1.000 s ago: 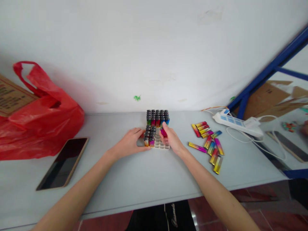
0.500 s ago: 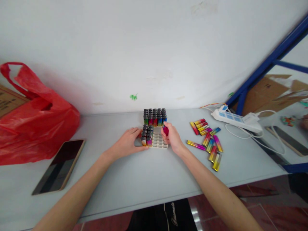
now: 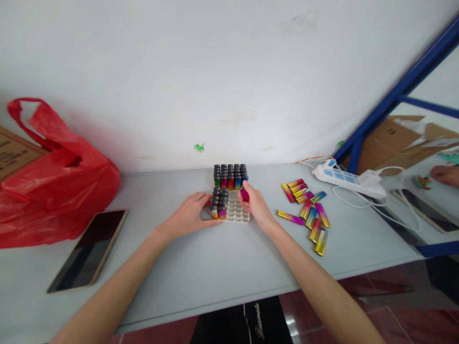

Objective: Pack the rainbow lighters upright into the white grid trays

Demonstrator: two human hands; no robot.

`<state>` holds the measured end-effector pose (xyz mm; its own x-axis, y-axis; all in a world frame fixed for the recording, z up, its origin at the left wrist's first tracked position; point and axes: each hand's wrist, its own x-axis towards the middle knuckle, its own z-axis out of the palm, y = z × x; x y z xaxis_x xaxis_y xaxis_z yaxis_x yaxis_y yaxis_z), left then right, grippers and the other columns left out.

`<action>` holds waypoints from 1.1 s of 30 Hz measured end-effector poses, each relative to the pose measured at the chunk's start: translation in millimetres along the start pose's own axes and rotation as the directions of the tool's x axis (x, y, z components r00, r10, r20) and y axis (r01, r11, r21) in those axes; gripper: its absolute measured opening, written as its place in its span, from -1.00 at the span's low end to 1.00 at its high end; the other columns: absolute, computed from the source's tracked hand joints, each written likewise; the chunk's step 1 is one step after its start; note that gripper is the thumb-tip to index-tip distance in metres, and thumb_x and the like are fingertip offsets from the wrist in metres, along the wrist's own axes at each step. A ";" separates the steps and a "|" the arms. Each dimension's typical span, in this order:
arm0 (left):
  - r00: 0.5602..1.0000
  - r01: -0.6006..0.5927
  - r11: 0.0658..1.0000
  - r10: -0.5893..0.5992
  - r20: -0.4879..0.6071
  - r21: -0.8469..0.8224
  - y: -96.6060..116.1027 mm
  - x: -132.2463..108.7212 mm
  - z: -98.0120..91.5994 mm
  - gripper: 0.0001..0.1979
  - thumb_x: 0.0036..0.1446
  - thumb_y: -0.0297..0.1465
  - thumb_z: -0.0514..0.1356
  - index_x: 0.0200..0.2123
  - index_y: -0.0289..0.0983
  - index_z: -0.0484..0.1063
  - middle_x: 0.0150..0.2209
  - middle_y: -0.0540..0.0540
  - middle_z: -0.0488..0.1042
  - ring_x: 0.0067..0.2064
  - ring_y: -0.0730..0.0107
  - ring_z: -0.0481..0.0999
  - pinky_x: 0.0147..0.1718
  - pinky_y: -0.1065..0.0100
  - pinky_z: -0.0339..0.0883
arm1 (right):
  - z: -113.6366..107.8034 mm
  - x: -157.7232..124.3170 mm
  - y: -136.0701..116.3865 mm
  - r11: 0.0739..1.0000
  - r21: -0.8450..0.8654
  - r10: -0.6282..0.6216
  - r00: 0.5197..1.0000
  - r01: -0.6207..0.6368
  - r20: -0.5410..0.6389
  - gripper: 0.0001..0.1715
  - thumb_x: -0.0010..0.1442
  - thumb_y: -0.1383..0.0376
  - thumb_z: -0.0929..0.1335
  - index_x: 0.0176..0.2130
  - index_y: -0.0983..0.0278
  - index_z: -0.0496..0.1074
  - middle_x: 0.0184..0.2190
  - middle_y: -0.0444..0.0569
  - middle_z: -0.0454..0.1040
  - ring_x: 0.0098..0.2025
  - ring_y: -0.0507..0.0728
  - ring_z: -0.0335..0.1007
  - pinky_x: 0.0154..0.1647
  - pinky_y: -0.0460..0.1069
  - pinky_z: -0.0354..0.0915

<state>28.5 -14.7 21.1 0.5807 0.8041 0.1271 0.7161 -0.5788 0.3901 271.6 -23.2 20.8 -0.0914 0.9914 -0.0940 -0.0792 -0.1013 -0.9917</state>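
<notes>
A pale tray (image 3: 237,215) with rows of holes lies on the table, its left side filled with upright, black-topped lighters (image 3: 219,203) in bright metallic colours. My left hand (image 3: 191,212) curves round the tray's left side, thumb at the front corner and fingers against the lighters. In my closed right hand (image 3: 256,205) is a magenta lighter (image 3: 244,194), held tilted above the tray's right-hand holes; the fingers cover part of it. Behind the tray stands a full block of black-topped lighters (image 3: 231,176).
Shiny coloured tubes or lighters (image 3: 308,210) lie loose at the right. Beyond them sits a white power strip (image 3: 349,181) with cables, near a blue metal frame (image 3: 380,112). At left are a phone (image 3: 88,251) and a red plastic bag (image 3: 60,186). Another person's hand (image 3: 444,176) shows far right.
The view has shifted slightly. My right hand stays over the tray with the magenta lighter, which looks a little more tilted. At far right, the other person's hand shows more.
</notes>
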 end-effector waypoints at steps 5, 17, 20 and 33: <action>1.000 0.000 1.000 0.000 -0.017 -0.004 -0.4 0.3 0.9 -0.48 0.19 0.10 0.37 -0.12 -0.22 0.47 -0.11 -0.17 0.57 -0.06 -0.03 0.57 -0.02 0.07 0.45 | -2.0 1.7 4.4 0.979 -0.056 -0.196 0.981 0.196 0.014 -0.32 0.34 -0.34 0.30 -0.16 0.17 0.52 -0.42 -0.16 0.34 -0.40 0.08 0.27 -0.38 -0.03 0.28; 0.999 0.018 0.999 -0.019 -0.041 -0.037 2.9 0.1 -1.0 -0.50 0.14 0.09 0.40 -0.12 -0.19 0.51 -0.11 -0.17 0.61 -0.04 -0.04 0.59 0.02 0.06 0.44 | -6.7 -0.1 8.9 0.855 -0.383 -0.371 0.929 0.350 0.021 -0.73 0.47 0.02 0.34 0.02 0.10 0.43 -0.18 -0.01 0.66 -0.09 0.28 0.61 0.01 0.11 0.42; 0.999 0.014 1.000 -0.015 -0.034 -0.025 2.1 -0.1 -0.5 -0.51 0.15 0.07 0.41 -0.12 -0.20 0.50 -0.11 -0.17 0.60 -0.04 -0.04 0.58 0.01 0.06 0.44 | -8.2 -1.1 9.2 0.787 -0.500 -0.386 0.921 0.362 0.058 -0.76 0.50 0.07 0.30 0.05 0.12 0.40 -0.23 -0.02 0.64 -0.23 0.26 0.57 -0.12 0.08 0.38; 0.999 0.020 0.999 -0.021 -0.037 -0.035 1.0 -0.2 0.0 -0.52 0.15 0.09 0.39 -0.16 -0.18 0.49 -0.12 -0.16 0.59 -0.05 -0.02 0.57 0.00 0.07 0.44 | -6.4 6.7 11.8 0.723 -0.529 -0.396 0.894 0.444 0.209 -0.76 0.54 0.11 0.24 0.09 0.13 0.34 -0.24 -0.06 0.56 -0.29 0.22 0.52 -0.18 0.04 0.34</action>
<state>29.1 -15.5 21.5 0.5508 0.8205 0.1529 0.7133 -0.5579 0.4241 276.4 -17.2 7.9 -0.2582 0.9092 0.3265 0.4278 0.4107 -0.8052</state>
